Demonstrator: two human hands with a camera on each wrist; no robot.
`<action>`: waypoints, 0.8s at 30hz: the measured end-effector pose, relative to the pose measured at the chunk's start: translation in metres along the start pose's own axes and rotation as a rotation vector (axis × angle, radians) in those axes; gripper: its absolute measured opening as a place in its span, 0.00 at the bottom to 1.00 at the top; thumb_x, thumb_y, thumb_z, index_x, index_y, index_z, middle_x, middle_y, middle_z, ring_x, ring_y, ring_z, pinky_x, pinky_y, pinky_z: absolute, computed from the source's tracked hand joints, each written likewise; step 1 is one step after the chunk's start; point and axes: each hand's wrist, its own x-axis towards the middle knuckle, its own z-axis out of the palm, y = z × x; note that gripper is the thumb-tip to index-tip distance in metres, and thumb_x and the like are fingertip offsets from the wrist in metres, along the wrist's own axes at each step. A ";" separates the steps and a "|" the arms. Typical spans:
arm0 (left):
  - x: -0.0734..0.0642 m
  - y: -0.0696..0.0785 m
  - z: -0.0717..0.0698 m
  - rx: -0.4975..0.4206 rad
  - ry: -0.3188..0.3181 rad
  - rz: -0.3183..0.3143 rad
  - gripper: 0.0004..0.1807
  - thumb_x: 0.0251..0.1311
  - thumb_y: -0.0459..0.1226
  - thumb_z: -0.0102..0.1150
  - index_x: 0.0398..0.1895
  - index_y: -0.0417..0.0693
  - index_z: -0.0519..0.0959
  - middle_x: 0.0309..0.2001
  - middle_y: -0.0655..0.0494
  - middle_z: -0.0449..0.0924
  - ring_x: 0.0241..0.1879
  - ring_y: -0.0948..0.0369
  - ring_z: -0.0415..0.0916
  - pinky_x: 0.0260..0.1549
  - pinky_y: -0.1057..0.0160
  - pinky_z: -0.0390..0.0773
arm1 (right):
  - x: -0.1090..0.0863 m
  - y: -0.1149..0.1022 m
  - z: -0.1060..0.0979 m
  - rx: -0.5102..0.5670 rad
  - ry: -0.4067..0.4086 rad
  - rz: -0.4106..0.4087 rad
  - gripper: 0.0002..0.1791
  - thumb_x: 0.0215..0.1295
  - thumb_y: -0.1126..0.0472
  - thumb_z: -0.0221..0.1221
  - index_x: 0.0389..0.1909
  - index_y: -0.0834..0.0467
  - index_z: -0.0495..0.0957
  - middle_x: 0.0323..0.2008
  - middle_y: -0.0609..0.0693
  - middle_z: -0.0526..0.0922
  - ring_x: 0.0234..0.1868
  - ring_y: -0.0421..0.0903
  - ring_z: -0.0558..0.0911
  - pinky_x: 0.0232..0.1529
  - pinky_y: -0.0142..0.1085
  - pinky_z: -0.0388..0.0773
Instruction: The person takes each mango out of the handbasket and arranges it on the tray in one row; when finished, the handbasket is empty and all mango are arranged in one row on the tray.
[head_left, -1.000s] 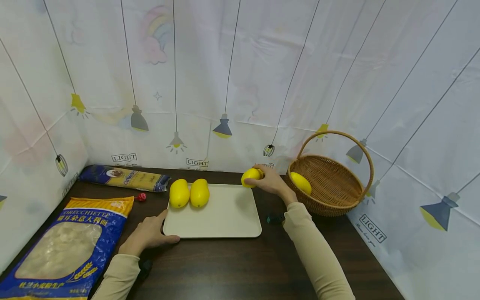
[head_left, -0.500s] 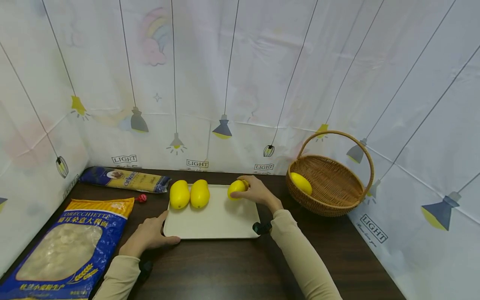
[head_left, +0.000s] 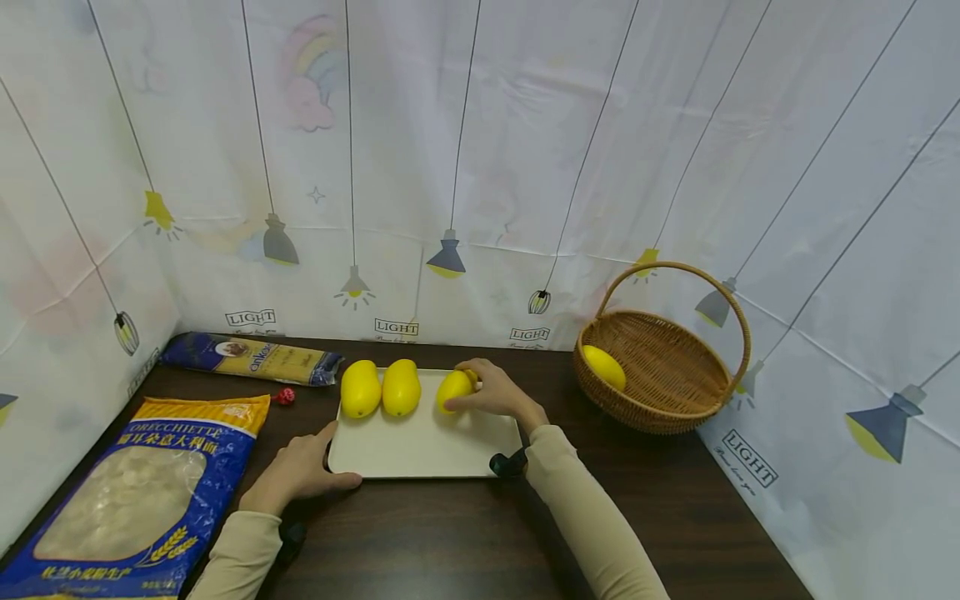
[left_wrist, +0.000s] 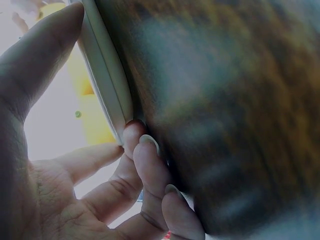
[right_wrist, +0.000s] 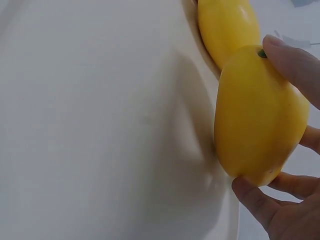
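My right hand [head_left: 492, 391] holds a yellow mango [head_left: 453, 390] over the right part of the cream tray [head_left: 420, 454]. In the right wrist view the held mango [right_wrist: 260, 120] sits between thumb and fingers, its shadow falling on the tray. Two more mangoes, the left one [head_left: 361, 389] and the right one [head_left: 401, 388], lie side by side at the tray's back left. My left hand [head_left: 297, 469] grips the tray's front left corner, thumb at the near edge and fingers along the left side. The left wrist view shows those fingertips [left_wrist: 134, 132] at the rim [left_wrist: 107, 75].
A wicker basket [head_left: 660, 367] with a tall handle stands at the back right, holding a mango [head_left: 603, 367]. On the left lie a blue orecchiette bag [head_left: 135, 492] and, behind it, a pasta packet [head_left: 251, 358]. A small red object [head_left: 284, 396] lies near them. A printed curtain encloses the dark table.
My right hand has carried the mango leftward from near the tray's back right corner, bringing it over the tray near the other two. The left hand has stayed at the tray corner.
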 end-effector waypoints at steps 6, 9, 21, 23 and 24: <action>-0.001 -0.001 0.000 -0.005 0.001 -0.004 0.60 0.46 0.61 0.73 0.76 0.39 0.58 0.58 0.30 0.78 0.55 0.37 0.78 0.54 0.34 0.75 | 0.004 -0.005 0.005 -0.002 -0.009 -0.017 0.47 0.49 0.36 0.72 0.70 0.49 0.70 0.72 0.52 0.68 0.71 0.54 0.68 0.72 0.54 0.67; -0.001 -0.001 -0.001 -0.007 0.002 -0.006 0.60 0.46 0.61 0.73 0.76 0.39 0.59 0.58 0.30 0.78 0.55 0.37 0.78 0.54 0.34 0.76 | 0.005 -0.010 0.006 -0.011 -0.011 -0.018 0.47 0.49 0.36 0.72 0.69 0.49 0.70 0.73 0.52 0.68 0.72 0.54 0.67 0.72 0.54 0.66; -0.002 0.001 -0.002 -0.014 0.008 0.006 0.59 0.46 0.60 0.74 0.76 0.40 0.59 0.58 0.31 0.79 0.54 0.38 0.79 0.52 0.35 0.76 | 0.011 -0.019 0.011 -0.033 -0.043 -0.047 0.45 0.50 0.35 0.71 0.69 0.47 0.70 0.74 0.53 0.64 0.66 0.53 0.73 0.65 0.50 0.74; -0.002 0.001 -0.001 -0.015 0.008 0.009 0.59 0.46 0.60 0.74 0.76 0.40 0.59 0.58 0.31 0.79 0.54 0.38 0.79 0.53 0.35 0.76 | 0.012 -0.019 0.012 -0.018 -0.047 -0.054 0.45 0.50 0.37 0.72 0.69 0.48 0.70 0.74 0.54 0.63 0.67 0.54 0.72 0.65 0.50 0.75; -0.001 0.001 -0.001 -0.016 0.008 0.008 0.59 0.46 0.60 0.74 0.76 0.40 0.59 0.58 0.31 0.79 0.55 0.39 0.79 0.53 0.35 0.76 | 0.012 -0.019 0.012 -0.008 -0.051 -0.055 0.45 0.50 0.38 0.73 0.69 0.49 0.70 0.75 0.55 0.62 0.68 0.54 0.72 0.66 0.50 0.75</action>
